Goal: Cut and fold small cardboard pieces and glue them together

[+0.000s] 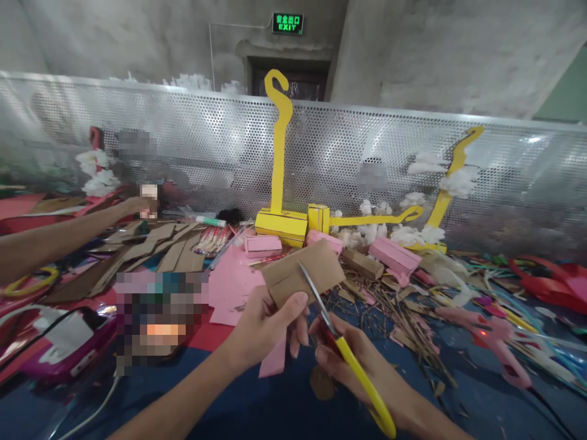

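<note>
My left hand (275,324) is closed on a brown cardboard piece (321,269), with the thumb on its near face. In my right hand (353,354) is a pair of scissors (362,379) with yellow handles. The metal blades (314,286) point up and left, over the cardboard's near side; whether they are cutting into it I cannot tell. A strip of pink paper (274,357) hangs below my left hand. Beyond the cardboard stands a yellow hooked shape (279,140) on a yellow box base (281,226).
Cardboard strips (151,244) and pink paper (229,281) lie to the left. Cardboard scraps (413,330) and a pink glue gun (490,333) are on the right. A purple power strip (68,354) sits at the left. Another person's arm (77,232) reaches in there. A perforated metal panel (206,153) stands behind.
</note>
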`<action>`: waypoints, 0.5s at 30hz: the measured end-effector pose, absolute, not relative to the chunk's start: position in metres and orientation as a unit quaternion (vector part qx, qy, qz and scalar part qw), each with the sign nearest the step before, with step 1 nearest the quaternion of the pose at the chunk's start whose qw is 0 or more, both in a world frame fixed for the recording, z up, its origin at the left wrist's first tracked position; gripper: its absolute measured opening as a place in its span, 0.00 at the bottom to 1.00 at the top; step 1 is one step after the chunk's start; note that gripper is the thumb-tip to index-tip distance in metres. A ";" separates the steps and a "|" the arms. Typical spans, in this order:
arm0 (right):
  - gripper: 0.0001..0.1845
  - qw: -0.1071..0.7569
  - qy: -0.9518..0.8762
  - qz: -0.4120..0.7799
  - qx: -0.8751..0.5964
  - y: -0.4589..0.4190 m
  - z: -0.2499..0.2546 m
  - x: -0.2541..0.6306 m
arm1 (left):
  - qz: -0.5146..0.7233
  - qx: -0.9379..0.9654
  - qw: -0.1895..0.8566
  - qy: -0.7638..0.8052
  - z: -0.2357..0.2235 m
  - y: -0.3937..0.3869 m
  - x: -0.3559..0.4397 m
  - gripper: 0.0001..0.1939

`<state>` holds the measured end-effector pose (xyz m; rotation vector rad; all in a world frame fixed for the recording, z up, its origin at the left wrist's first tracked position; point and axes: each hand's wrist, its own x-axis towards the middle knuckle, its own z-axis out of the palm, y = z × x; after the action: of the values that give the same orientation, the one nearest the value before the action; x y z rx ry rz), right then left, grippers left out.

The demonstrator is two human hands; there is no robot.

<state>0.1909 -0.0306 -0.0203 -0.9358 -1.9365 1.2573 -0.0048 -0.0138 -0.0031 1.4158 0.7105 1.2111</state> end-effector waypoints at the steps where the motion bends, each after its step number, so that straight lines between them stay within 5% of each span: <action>1: 0.24 0.318 -0.735 0.484 -0.353 -0.031 -0.021 0.191 | 0.512 0.595 0.543 0.300 -0.004 -0.014 -0.005 0.23; 6: 0.22 0.321 -0.729 0.490 -0.354 -0.032 -0.024 0.192 | 0.519 0.586 0.549 0.294 -0.004 -0.015 -0.003 0.24; 12: 0.04 0.315 -0.742 0.434 -0.404 -0.028 -0.037 0.196 | 0.513 0.579 0.569 0.281 -0.005 -0.014 -0.001 0.24; 15: 0.05 0.312 -0.740 0.423 -0.419 -0.026 -0.043 0.196 | 0.513 0.574 0.572 0.283 -0.009 -0.012 0.000 0.23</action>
<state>0.1958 -0.0259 -0.0430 -1.1064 -1.9529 1.1158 -0.0001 -0.0123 -0.0090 1.3450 0.6634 1.2035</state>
